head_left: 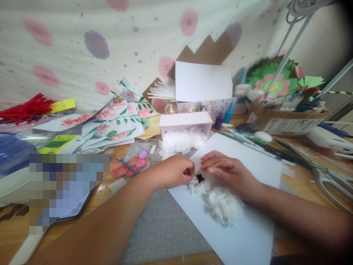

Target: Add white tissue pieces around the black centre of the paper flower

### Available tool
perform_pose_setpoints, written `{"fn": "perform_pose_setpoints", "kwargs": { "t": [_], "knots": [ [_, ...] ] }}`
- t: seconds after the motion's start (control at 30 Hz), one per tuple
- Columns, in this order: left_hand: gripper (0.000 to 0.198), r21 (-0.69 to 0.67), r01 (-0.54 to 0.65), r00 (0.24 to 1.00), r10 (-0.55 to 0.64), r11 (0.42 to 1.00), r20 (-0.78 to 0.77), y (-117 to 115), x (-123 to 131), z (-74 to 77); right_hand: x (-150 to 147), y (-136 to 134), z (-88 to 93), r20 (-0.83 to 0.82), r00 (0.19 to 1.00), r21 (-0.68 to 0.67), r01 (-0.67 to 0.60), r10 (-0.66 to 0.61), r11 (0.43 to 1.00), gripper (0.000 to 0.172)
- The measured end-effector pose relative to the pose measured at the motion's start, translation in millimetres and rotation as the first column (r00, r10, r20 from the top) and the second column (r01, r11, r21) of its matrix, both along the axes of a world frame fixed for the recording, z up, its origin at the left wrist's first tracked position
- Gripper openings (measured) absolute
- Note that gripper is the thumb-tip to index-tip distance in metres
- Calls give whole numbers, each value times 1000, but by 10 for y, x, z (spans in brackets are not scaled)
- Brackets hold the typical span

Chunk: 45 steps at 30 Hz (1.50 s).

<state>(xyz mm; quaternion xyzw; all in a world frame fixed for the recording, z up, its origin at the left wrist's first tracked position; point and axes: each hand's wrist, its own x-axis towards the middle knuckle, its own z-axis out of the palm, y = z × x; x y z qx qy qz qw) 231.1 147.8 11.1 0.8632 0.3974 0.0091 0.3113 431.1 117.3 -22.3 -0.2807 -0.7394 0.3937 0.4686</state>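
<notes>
My left hand (173, 172) and my right hand (224, 171) meet over a white sheet of paper (242, 228) on a grey cutting mat (162, 228). Both are pinched together on a small black piece (199, 178) held between their fingertips. Just below them a fluffy pile of white paper shreds (220, 202) lies on the sheet. Behind the hands a small white box (185, 124) lies on its side with more white shreds spilling out.
Painted flower cards (113, 121) and red strips (27, 108) lie at the left. Scissors (331, 184) and a glue gun (328, 141) are at the right. Glue bottles (223, 117), a folded white card and paper flowers (270, 82) stand at the back. A pixelated patch covers the near left.
</notes>
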Motion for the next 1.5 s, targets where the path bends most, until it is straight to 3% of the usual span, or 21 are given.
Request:
{"fn": "perform_pose_setpoints", "kwargs": {
  "t": [0.2,0.63,0.73,0.9,1.1,1.27,1.4,1.5],
  "knots": [
    [12,44,-32,999,33,999,-16,-23,10,6,-29,-1,5,138,988,3,-67,66,998,18],
    [14,75,-37,999,39,996,-23,-38,18,-29,-45,-30,22,295,955,144,-88,42,986,18],
    [12,98,-43,999,44,994,-11,-41,19,-55,-27,-21,19,214,975,134,-88,58,987,17],
    [14,94,-38,999,40,995,-21,-31,10,-70,10,-13,35,93,995,44,33,-37,998,18],
    [11,77,-61,997,64,995,-47,-26,1,-23,-13,2,11,118,989,47,-95,88,994,19],
    [11,37,-84,995,85,996,-47,17,-51,11,-35,12,-4,165,979,24,-126,120,992,18],
    [10,14,-138,989,137,990,62,60,-97,56,-16,23,10,77,987,-75,-132,137,988,15],
    [13,-27,-74,978,77,997,192,35,-78,106,49,48,21,-112,992,-193,-72,51,979,13]
  ]
}}
